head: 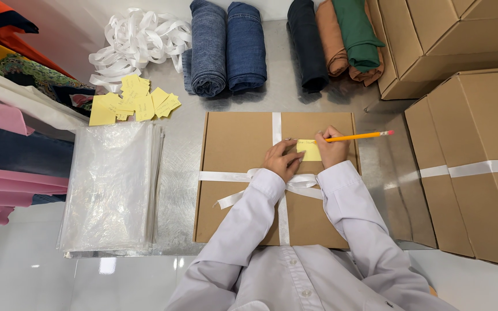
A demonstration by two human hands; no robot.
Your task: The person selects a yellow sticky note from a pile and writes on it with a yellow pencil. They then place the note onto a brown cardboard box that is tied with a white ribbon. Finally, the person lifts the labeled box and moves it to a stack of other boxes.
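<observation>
A flat brown cardboard box (237, 173) lies on the metal table, tied crosswise with white ribbon (276, 125) and a bow near its middle. A small yellow paper note (310, 151) rests on the box lid. My left hand (281, 159) presses on the lid at the note's left edge, fingers bent. My right hand (332, 149) holds an orange pencil (357, 136) with its tip on the note and its pink eraser pointing right.
A stack of clear plastic bags (113, 184) lies left of the box, with yellow notes (131, 101) and a heap of white ribbon (139, 43) behind it. Rolled jeans and folded clothes (226, 49) line the back. Cardboard boxes (479, 167) stand at right; folded fabrics (7, 115) at left.
</observation>
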